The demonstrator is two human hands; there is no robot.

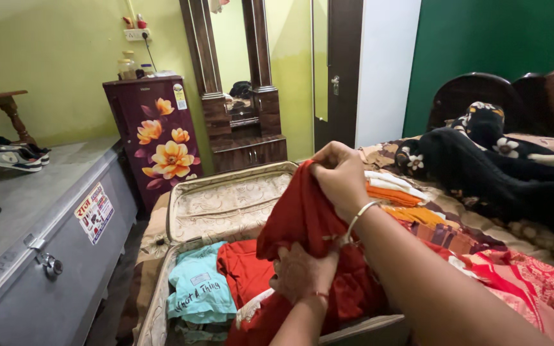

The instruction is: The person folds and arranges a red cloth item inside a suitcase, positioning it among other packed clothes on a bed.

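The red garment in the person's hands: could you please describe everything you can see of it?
The red garment is plain, soft woven-looking cloth, bunched and draped in folds. The right hand pinches its top edge up, while the left hand presses against its lower part. It hangs over the open suitcase, above other red clothing there.

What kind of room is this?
Most likely a bedroom at home: a bed strewn with clothes, an open suitcase on it, and a dressing mirror by the wall.

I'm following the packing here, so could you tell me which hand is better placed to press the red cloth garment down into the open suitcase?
Probably the left hand: it lies low on the red cloth garment, over the suitcase.
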